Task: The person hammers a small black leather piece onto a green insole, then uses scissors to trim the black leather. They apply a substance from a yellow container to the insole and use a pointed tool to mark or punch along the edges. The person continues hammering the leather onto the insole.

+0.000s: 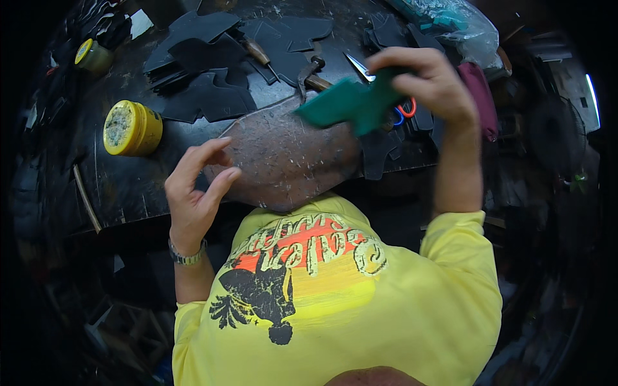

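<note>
Right hand (pixel 432 82) is up above the far side of the scarred oval work slab (pixel 286 157), fingers curled tight around a green cut piece (pixel 351 103), which hangs tilted in the air with its free end pointing back over the slab's upper right edge. Wrist is bent, forearm rising almost straight up from the yellow sleeve. Left hand (pixel 196 186) hovers at the slab's left rim, empty, fingers spread and loosely curved, thumb and forefinger close to each other but gripping nothing; a metal watch band shows at the wrist.

Room to move is tight. Beyond the slab, dark cut pieces (pixel 206 71) lie stacked and overlapping across the counter (pixel 122 186), and a wooden-handled tool (pixel 257 53) rests among them. Just behind the green piece sits a hammer (pixel 312 77), and next to it what looks like a pair of scissors with red and blue loops (pixel 402 112), partly hidden by the hand. Left of the slab, well apart, stands a yellow tin (pixel 132 127); a second, smaller tin (pixel 92 55) sits farther off near the counter's back edge. The slab's near edge overhangs the counter toward the person's chest, and its top surface is the only bare patch.
</note>
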Action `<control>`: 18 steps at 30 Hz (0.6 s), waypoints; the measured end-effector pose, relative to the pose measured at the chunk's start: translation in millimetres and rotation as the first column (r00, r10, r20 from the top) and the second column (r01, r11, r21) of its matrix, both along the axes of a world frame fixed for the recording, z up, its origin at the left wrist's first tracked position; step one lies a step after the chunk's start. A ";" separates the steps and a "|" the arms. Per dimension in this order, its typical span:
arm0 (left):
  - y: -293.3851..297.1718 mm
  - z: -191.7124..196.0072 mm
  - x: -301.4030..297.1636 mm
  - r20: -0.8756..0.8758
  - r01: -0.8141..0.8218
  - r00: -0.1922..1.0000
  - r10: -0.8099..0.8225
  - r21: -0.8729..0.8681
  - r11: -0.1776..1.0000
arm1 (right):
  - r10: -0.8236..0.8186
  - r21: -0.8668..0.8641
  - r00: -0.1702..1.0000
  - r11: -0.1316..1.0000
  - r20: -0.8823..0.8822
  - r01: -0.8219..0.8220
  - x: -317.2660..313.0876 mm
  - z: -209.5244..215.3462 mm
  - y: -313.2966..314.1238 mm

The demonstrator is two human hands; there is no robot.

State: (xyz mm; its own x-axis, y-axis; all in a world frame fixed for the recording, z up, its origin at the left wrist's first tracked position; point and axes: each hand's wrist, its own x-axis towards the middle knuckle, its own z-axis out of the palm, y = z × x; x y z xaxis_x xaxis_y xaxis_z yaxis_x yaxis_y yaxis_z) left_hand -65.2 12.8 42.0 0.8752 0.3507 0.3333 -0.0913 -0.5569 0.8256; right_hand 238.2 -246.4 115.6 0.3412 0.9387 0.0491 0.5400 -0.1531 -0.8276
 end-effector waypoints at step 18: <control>34.0 -48.5 142.5 -0.172 0.179 0.981 -0.093 0.591 0.786 | -0.241 -0.061 0.847 0.950 0.474 0.305 -3.3 -108.9 165.5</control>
